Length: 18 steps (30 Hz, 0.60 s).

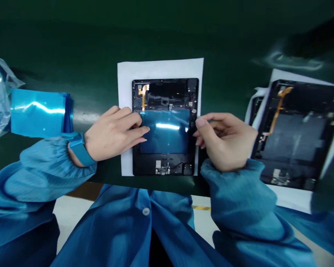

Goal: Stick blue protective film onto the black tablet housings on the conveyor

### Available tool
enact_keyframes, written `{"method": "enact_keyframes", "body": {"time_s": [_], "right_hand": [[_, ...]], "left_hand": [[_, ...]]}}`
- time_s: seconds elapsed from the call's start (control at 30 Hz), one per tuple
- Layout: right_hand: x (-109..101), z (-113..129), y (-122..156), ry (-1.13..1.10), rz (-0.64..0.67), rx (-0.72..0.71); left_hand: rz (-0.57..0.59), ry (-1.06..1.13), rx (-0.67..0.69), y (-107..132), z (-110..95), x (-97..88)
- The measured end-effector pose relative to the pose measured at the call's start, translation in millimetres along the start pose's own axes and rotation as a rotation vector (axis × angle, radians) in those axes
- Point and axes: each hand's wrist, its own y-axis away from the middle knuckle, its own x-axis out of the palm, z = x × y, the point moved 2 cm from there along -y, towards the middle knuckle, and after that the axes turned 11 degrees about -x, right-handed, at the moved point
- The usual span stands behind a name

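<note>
An opened tablet [175,165] with its inner parts showing lies on a white sheet [160,68] in front of me. A shiny blue film [167,139] covers its middle. My left hand [115,131] reaches over the tablet's left side, its fingers apart and partly curled, fingertips at the film's left edge. At the tablet's right edge my right hand [225,137] is closed, thumb against the index finger. Whether anything is pinched there is hidden. An orange ribbon cable [144,98] runs down the tablet's upper left to the film.
To the left lies a stack of blue film sheets [37,111], beside a clear plastic bag [1,96]. Another opened tablet [295,137] lies on white sheets at the right, with part of a further one underneath. The table [161,33] is dark green.
</note>
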Motion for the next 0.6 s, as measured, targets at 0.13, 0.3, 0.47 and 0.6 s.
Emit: {"method": "enact_keyframes", "body": {"time_s": [0.13,0.3,0.47,0.6], "right_hand": [[0.1,-5.6,-3.9,-0.029,0.017,0.009],[2.1,-14.2,-7.4,-0.089,0.040,0.005],[2.7,-21.1,-8.2,-0.087,0.057,0.008],[1.3,-5.0,-1.4,0.139,0.093,-0.243]], "left_hand": [[0.041,-0.064,0.059,-18.1,-13.0,6.3],[0.153,-0.131,0.058,-47.8,-40.6,16.3],[0.256,-0.140,0.018,-61.7,-53.2,20.6],[0.226,-0.016,-0.051,-45.8,-30.9,9.3]]}}
